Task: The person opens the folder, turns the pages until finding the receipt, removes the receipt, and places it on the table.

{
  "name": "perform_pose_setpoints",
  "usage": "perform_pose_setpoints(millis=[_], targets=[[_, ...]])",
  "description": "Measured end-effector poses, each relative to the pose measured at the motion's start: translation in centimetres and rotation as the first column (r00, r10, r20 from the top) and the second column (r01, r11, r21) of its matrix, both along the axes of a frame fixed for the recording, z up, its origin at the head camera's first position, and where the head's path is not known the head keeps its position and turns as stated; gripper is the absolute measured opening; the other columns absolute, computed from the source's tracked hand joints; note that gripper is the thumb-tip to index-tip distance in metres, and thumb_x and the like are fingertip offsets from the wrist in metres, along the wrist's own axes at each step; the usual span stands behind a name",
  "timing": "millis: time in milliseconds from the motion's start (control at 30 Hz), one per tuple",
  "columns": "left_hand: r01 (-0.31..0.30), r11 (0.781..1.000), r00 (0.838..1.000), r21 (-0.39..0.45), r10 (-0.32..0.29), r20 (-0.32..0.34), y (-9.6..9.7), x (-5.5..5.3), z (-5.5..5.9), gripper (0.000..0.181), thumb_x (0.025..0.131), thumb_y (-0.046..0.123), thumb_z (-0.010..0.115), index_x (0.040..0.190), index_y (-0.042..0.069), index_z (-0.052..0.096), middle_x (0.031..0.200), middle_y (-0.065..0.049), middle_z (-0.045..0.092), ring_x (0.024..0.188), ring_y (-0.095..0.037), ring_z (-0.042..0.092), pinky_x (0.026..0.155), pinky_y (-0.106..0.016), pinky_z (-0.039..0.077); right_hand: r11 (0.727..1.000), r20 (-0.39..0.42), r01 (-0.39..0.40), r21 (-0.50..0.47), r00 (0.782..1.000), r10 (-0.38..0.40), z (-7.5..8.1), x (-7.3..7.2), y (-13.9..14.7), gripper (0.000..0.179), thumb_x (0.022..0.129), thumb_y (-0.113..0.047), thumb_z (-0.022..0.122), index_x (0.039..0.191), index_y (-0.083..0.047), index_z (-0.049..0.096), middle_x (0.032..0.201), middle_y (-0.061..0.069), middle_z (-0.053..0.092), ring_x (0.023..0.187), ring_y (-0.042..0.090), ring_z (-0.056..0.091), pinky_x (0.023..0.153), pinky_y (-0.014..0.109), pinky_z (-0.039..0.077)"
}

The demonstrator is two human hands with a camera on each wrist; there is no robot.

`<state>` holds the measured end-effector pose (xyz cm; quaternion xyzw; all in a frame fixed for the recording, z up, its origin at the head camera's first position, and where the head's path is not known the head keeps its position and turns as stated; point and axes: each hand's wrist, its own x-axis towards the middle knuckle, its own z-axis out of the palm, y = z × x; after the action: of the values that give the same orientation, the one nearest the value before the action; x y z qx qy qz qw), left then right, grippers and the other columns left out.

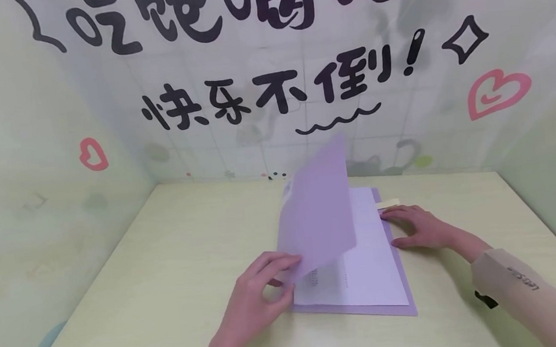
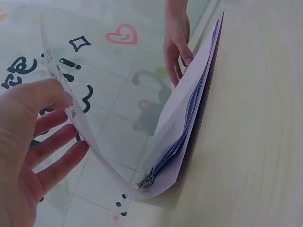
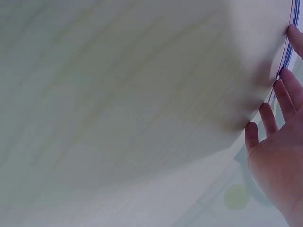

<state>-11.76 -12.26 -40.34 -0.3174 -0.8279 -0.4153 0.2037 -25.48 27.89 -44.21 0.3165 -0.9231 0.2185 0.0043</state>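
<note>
In the head view, a thin booklet with a purple cover [image 1: 316,209] lies on the table, its front cover raised at a slant above the white page [image 1: 373,275]. My left hand [image 1: 259,293] is at the cover's lower left, its fingertips touching the outer side. The left wrist view shows those fingers [image 2: 52,142] fairly straight against the lifted cover, with several bent sheets [image 2: 177,127] on the other side of the fold. Along the booklet's right edge rest the fingertips of my right hand [image 1: 424,227]; in the right wrist view its fingers [image 3: 281,97] are spread along that edge.
A pale yellow strip [image 1: 388,203] pokes out past the booklet's upper right edge. Behind the light wooden table [image 1: 185,247] stands a wall covering [image 1: 236,155] printed with large dark characters and pink hearts; similar panels flank both sides.
</note>
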Motion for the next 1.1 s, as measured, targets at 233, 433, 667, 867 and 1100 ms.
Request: perform_pose_setpoints(millis=[233, 433, 667, 867, 1100], targets=[[0.026, 0.992, 0.999, 0.124, -0.023, -0.033, -0.9, 0.0, 0.1, 0.054, 0.075, -0.014, 0.069, 0.123, 0.012, 0.066, 0.109, -0.005, 0.066, 0.095, -0.016, 0.068, 0.067, -0.015, 0.059, 1.0, 0.008, -0.011, -0.008, 1.0, 0.011, 0.1, -0.1, 0.0, 0.063, 0.083, -0.031, 0.077, 0.135, -0.003, 0.056, 0.14, 0.02, 0.055, 0.128, 0.046, 0.047, 0.104, 0.067, 0.035], [0.005, 0.978, 0.99, 0.211, 0.024, -0.136, -1.6, -0.3, 1.2, 0.059, 0.073, -0.017, 0.068, 0.127, 0.006, 0.064, 0.11, -0.011, 0.067, 0.095, -0.015, 0.066, 0.065, -0.018, 0.059, 1.0, 0.01, -0.01, -0.005, 1.0, 0.01, 0.3, -0.1, -0.1, 0.062, 0.083, -0.031, 0.077, 0.134, -0.003, 0.056, 0.139, 0.02, 0.055, 0.127, 0.046, 0.048, 0.103, 0.066, 0.035], [-0.042, 0.961, 0.988, 0.273, 0.081, -0.132, -3.0, -0.1, 2.5, 0.061, 0.072, -0.02, 0.067, 0.129, 0.0, 0.06, 0.112, -0.013, 0.066, 0.099, -0.002, 0.064, 0.062, -0.019, 0.059, 1.0, 0.007, -0.009, -0.003, 1.0, 0.009, 0.4, 0.0, -0.1, 0.062, 0.083, -0.03, 0.077, 0.134, -0.001, 0.056, 0.139, 0.021, 0.055, 0.127, 0.046, 0.048, 0.103, 0.065, 0.035], [-0.047, 0.945, 0.978, 0.323, 0.108, -0.176, -4.5, 0.1, 3.3, 0.062, 0.068, -0.024, 0.067, 0.127, -0.008, 0.058, 0.113, -0.011, 0.065, 0.102, -0.004, 0.064, 0.062, -0.018, 0.059, 1.0, 0.007, -0.016, -0.012, 1.0, 0.016, 0.3, 0.0, -0.1, 0.062, 0.083, -0.03, 0.077, 0.134, -0.001, 0.056, 0.139, 0.022, 0.055, 0.128, 0.046, 0.048, 0.103, 0.065, 0.034], [-0.041, 0.928, 0.979, 0.371, 0.112, -0.172, -6.6, 0.3, 4.3, 0.075, 0.065, -0.03, 0.066, 0.136, -0.014, 0.048, 0.122, -0.002, 0.064, 0.099, -0.007, 0.065, 0.064, -0.017, 0.059, 1.0, -0.006, -0.024, -0.012, 1.0, 0.024, 0.0, -0.1, 0.0, 0.063, 0.083, -0.03, 0.077, 0.135, -0.002, 0.055, 0.14, 0.02, 0.055, 0.128, 0.045, 0.048, 0.103, 0.063, 0.035]])
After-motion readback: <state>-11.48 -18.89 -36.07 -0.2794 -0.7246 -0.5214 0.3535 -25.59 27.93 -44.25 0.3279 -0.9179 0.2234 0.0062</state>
